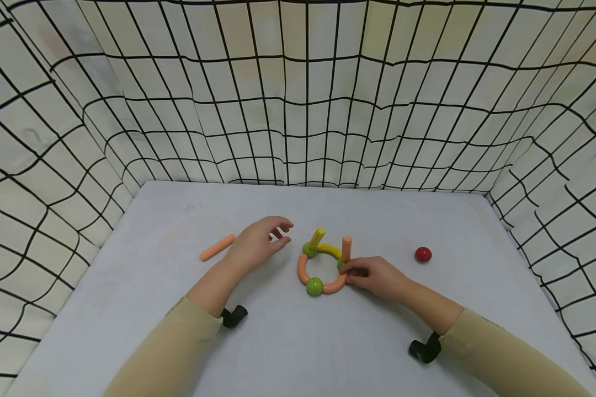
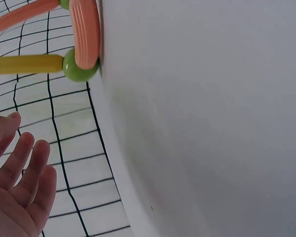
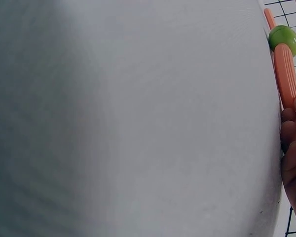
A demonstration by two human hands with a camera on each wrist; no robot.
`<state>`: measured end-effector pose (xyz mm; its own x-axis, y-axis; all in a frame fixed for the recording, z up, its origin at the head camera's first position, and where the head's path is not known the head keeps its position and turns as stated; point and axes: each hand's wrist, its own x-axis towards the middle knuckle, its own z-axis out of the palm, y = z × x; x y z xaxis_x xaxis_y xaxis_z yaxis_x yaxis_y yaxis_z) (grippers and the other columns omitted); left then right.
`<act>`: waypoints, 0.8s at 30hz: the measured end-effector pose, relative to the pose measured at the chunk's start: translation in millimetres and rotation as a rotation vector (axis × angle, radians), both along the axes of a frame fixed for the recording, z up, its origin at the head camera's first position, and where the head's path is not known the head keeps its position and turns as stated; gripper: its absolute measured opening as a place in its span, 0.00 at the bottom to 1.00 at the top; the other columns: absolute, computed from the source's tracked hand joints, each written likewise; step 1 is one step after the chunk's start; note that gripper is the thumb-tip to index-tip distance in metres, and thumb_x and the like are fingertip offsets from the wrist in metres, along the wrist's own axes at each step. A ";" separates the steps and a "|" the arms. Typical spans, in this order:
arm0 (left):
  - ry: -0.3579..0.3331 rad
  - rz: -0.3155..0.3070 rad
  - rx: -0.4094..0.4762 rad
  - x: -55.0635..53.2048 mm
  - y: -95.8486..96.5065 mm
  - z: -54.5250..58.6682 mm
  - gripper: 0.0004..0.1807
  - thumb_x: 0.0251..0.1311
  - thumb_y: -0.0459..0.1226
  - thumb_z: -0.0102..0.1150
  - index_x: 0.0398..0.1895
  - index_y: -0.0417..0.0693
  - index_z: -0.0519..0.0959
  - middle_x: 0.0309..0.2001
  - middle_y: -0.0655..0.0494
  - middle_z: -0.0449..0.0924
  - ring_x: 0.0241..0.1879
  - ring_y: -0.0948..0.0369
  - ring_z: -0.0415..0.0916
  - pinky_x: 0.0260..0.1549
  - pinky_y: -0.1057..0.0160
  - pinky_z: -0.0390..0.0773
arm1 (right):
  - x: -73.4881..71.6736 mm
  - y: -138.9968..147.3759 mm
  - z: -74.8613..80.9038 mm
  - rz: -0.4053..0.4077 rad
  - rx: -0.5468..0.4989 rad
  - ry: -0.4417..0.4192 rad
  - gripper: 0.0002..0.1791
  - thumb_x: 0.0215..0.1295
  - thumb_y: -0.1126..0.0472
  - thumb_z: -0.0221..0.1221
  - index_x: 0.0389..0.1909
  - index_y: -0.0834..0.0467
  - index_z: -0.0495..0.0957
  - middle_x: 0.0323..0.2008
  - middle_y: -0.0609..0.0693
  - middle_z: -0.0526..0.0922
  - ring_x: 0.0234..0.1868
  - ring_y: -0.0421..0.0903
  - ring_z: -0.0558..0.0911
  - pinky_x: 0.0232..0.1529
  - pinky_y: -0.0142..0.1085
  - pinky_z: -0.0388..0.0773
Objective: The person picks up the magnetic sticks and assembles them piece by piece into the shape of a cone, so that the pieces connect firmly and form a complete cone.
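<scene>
A ring of curved toy rods and green balls lies on the table in the head view. It has a yellow curved rod (image 1: 330,250) at the back and orange ones at left and front right. A straight yellow rod (image 1: 318,237) and a straight orange rod (image 1: 346,248) stand up from two of its balls. My right hand (image 1: 377,275) pinches the front-right orange curved rod (image 3: 286,74) beside the right-hand green ball, which the fingers partly cover. Left of the ring, my left hand (image 1: 255,242) hovers with fingers loosely bent, holding nothing. The front green ball (image 1: 314,286) faces me.
A loose orange rod (image 1: 217,248) lies on the white table (image 1: 298,353) behind my left wrist. To the right sits a red ball (image 1: 423,254). Black netting (image 1: 308,102) over white walls encloses the back and both sides.
</scene>
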<state>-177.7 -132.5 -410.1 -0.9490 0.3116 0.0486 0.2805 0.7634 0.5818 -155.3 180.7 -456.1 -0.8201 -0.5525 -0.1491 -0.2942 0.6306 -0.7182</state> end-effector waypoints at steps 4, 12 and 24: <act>-0.002 0.030 -0.015 2.3 -17.9 0.4 0.17 0.67 0.42 0.61 0.58 0.54 0.78 0.51 0.60 0.80 0.48 0.60 0.78 0.47 0.56 0.77 | 0.5 0.5 0.6 -0.005 -0.002 0.002 0.11 0.66 0.58 0.65 0.48 0.46 0.85 0.41 0.40 0.83 0.40 0.43 0.76 0.41 0.33 0.77; -0.018 0.093 -0.045 10.7 -54.9 0.1 0.17 0.68 0.42 0.60 0.58 0.55 0.78 0.52 0.59 0.81 0.48 0.55 0.78 0.46 0.53 0.75 | 0.9 5.6 -0.4 -0.001 -0.009 0.033 0.11 0.66 0.56 0.65 0.49 0.44 0.85 0.41 0.39 0.83 0.39 0.42 0.77 0.41 0.33 0.77; -0.013 0.162 -0.090 22.8 -92.5 0.0 0.17 0.68 0.41 0.59 0.58 0.51 0.78 0.50 0.55 0.81 0.48 0.54 0.77 0.47 0.50 0.75 | -0.2 22.2 2.1 -0.080 0.013 0.071 0.10 0.65 0.57 0.65 0.47 0.47 0.85 0.37 0.38 0.83 0.39 0.41 0.78 0.40 0.35 0.78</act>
<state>-154.9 -225.0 -410.1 -0.9875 0.1567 0.0151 0.1423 0.8470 0.5122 -155.6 202.9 -454.0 -0.8701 -0.4835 -0.0957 -0.2929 0.6633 -0.6887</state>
